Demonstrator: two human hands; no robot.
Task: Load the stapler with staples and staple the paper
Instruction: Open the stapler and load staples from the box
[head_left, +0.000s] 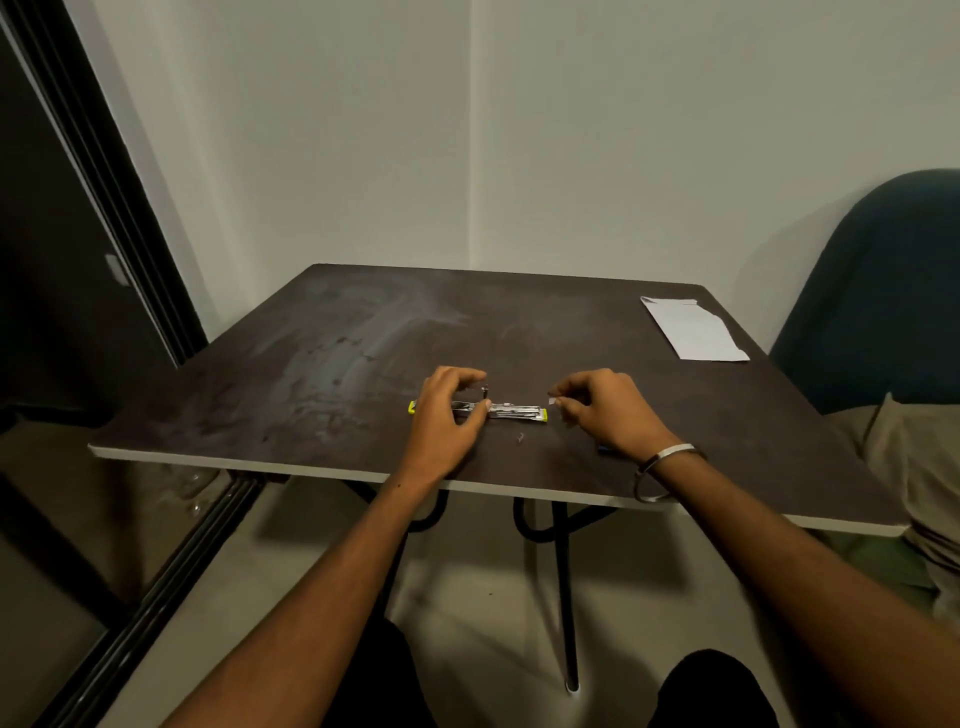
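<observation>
A small metal stapler (511, 412) with yellow-green ends lies swung open flat on the dark table (322, 364), near its front edge. My left hand (447, 408) rests over the stapler's left half, thumb and fingers curled around the hinge. My right hand (605, 405) hovers just right of the stapler's right end and pinches a small silvery strip of staples (552, 400) between thumb and forefinger. A folded white paper (693, 327) lies at the table's far right corner, well away from both hands.
A tiny loose metal bit (519, 438) lies on the table in front of the stapler. A dark blue chair back (883, 280) stands right of the table. A dark sliding door frame (104, 208) runs along the left. Walls close in behind the table.
</observation>
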